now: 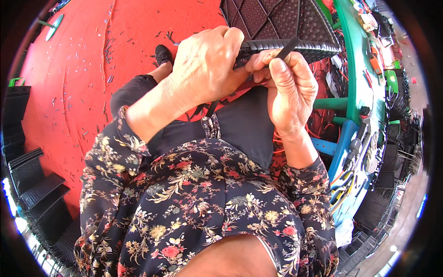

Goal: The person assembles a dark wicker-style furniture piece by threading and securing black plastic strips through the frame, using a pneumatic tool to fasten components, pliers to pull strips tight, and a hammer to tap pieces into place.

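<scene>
A dark brown woven rattan panel [272, 19] with diagonal cords stands in front of me at the top. Its near edge is a rail [314, 46] wrapped in black strip. My left hand [203, 64] is closed over the left end of this rail, fingers curled down behind it and partly hidden. Between thumb and fingers, my right hand [291, 90] pinches a flat black strip [288, 47] whose free end points up and right across the rail. Both hands' fingertips nearly meet just below the rail. Where the strip's other end runs is hidden by my fingers.
Black clippings litter the red floor [78, 60]. A green frame [353, 60] rises at the right, beside a blue support [344, 147] with tools and cables. Black woven pieces [39, 184] stand at the left. My black shoe [163, 54] is beyond my left wrist.
</scene>
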Motion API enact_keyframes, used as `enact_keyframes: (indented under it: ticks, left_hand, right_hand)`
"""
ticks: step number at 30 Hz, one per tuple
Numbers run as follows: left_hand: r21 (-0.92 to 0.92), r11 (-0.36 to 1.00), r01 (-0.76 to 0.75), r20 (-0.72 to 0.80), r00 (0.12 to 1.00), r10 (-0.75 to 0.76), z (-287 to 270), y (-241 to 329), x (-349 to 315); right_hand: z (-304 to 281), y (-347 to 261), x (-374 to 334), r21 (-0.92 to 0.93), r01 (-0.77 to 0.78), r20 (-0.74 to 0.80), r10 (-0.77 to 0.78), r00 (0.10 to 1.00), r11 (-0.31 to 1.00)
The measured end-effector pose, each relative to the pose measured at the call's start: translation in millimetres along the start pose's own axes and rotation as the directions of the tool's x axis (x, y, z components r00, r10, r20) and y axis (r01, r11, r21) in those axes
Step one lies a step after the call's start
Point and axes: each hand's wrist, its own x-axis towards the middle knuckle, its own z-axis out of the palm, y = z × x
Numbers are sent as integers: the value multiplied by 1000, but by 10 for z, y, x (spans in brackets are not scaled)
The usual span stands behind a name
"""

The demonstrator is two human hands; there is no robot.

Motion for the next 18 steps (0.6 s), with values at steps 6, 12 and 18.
enact_keyframes:
  ticks: [6, 12, 18]
  left_hand:
    - [43, 999, 6, -153, 988, 1, 41, 73, -81]
    - [-2, 999, -43, -193, 980, 42, 50, 15, -123]
    - [-32, 998, -59, -197, 979, 52, -79, 190, -144]
  right_hand:
    - [36, -129, -28, 3, -58, 8, 58, 998, 998]
    - [4, -274, 35, -122, -85, 91, 97, 991, 989]
    - [-58, -479, -20, -157, -31, 188, 60, 980, 987]
